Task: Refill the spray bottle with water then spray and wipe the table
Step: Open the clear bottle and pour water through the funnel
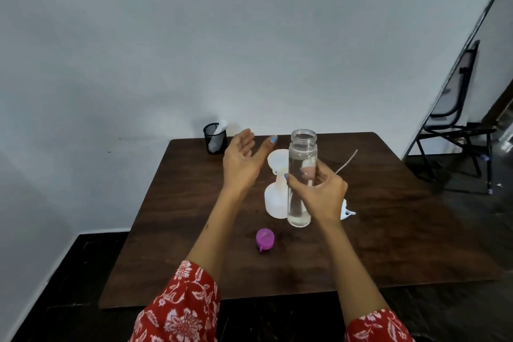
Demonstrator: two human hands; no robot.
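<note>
Clear water bottle (301, 175), uncapped and mostly full, is upright in my right hand (319, 191), fingers wrapped round its middle; I should tip it slowly over the white funnel (277, 159) just left of my grip, seated in the white spray bottle (274, 200). Left hand (243, 159) hovers spread and empty beside the funnel, ready to steady it; purple cap (265, 239) lies nearer me on the table (388, 230).

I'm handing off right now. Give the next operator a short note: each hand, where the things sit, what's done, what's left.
Left hand: open, raised above the table, holding nothing.
Right hand: grips the clear water bottle, upright, uncapped, with water inside.
Purple cap lies on the table in front.
White spray bottle stands just behind the water bottle, a white funnel in its neck; its level cannot be read.
Spray head with its tube lies off to the right.
Black mesh cup holds a white cloth at the far edge.
Left: refit spray head, spray, wipe.
</note>
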